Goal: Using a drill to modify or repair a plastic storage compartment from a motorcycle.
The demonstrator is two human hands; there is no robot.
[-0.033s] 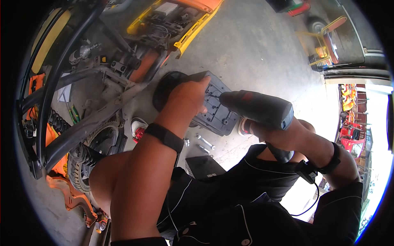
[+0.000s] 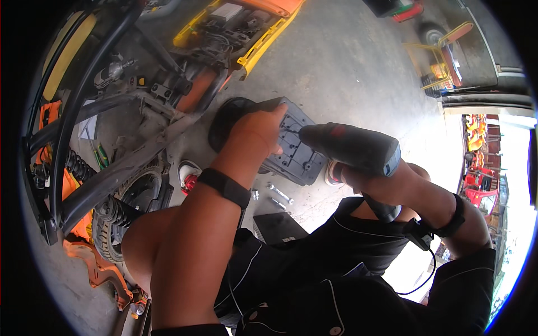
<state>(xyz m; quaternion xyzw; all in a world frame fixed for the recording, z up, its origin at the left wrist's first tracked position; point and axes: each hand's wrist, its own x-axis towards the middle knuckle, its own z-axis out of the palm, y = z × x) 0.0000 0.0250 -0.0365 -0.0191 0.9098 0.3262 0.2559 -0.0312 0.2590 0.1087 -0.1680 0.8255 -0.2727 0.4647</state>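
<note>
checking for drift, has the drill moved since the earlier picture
No. The drill in the right hand sits at the same spot against the grey plastic panel, its tip at the same place beside the left hand.

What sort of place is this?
Likely a scooter or small-vehicle repair workshop, open to the street: a stripped frame with wheel and spring, loose bolts on the concrete floor, and a power drill in the right hand.
</note>
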